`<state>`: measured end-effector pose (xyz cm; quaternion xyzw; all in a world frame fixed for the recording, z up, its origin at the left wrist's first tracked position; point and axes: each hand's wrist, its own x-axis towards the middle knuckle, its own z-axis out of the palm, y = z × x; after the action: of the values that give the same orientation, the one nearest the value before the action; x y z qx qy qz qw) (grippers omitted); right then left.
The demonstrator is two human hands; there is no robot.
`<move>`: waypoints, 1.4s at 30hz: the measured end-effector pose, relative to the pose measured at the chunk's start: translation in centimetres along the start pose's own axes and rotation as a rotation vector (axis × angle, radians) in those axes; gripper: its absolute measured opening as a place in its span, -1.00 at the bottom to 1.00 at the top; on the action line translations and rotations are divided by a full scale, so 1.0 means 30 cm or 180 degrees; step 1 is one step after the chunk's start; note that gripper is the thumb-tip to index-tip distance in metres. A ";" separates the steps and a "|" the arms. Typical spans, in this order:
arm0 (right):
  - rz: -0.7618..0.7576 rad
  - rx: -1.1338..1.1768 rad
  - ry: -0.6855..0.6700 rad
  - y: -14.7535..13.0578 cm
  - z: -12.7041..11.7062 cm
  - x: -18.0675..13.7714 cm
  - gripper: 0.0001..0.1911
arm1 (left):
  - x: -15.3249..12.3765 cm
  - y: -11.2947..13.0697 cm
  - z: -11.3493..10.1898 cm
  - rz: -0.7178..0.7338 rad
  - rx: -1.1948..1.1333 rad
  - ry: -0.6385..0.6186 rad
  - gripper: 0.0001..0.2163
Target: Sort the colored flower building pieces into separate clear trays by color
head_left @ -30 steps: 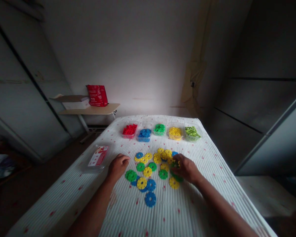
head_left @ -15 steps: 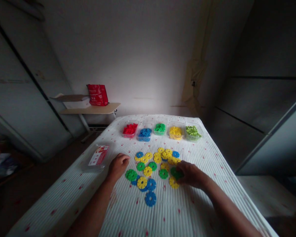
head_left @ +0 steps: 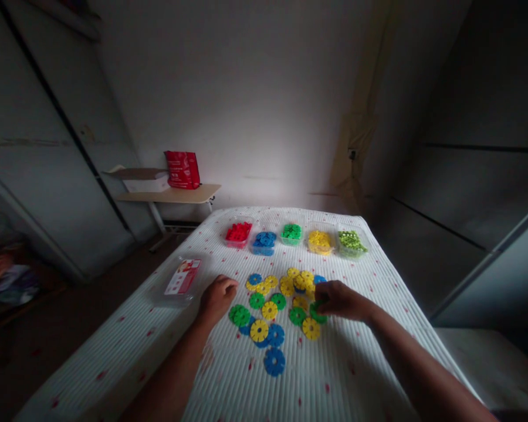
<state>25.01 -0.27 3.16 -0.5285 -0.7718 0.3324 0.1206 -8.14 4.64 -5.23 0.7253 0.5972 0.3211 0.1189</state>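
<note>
Right hand (head_left: 341,300) is pinched shut on a green gear disc (head_left: 317,313) at the right edge of the loose pile; the disc sits low over the worktop (head_left: 334,375), can't tell whether it's lifted off or touching. A yellow disc (head_left: 311,328) lies just below it, a second green disc (head_left: 297,316) just to its left. Left hand (head_left: 217,297) rests as a loose fist on the worktop at the left edge of the pile, grip curled closed with nothing visible in it, nearest to a pair of green discs (head_left: 239,315). The pile between the hands is flat notched discs in yellow, green and blue: a yellow cluster (head_left: 295,282) at the far side, a yellow disc (head_left: 259,330) overlapping a blue one (head_left: 275,334) nearer the person, and one blue disc (head_left: 274,361) lying apart, closest to the camera. Beyond the pile a row of five clear tubs runs across the far end: red (head_left: 238,232), blue (head_left: 264,240), green (head_left: 291,232), yellow (head_left: 320,240), lime green (head_left: 352,241), each holding pieces of its colour. Left of the left hand lies a clear lid with a red-and-white label (head_left: 182,277). The worktop has a white ribbed cover with small red marks. Behind it, a side table (head_left: 171,194) against the wall carries a red bag (head_left: 182,169) and a flat open box (head_left: 143,180).
</note>
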 end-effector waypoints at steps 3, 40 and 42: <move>0.0217 0.0644 0.0267 0.011 -0.049 0.116 -0.87 | 0.001 0.007 -0.003 -0.0060 -0.0007 -0.0067 -0.83; 0.0118 -0.1575 0.1711 0.156 0.157 0.090 -0.68 | -0.040 0.100 0.030 0.0858 0.0686 -0.0286 -0.60; -0.0188 -0.1206 0.1688 0.135 0.180 0.104 -0.68 | -0.040 0.100 0.034 0.1075 0.0517 -0.0384 -0.57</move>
<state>23.81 1.32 -4.00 -0.5871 -0.7766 0.0300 0.2265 -5.26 2.95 -4.73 0.8404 0.4827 0.2432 0.0399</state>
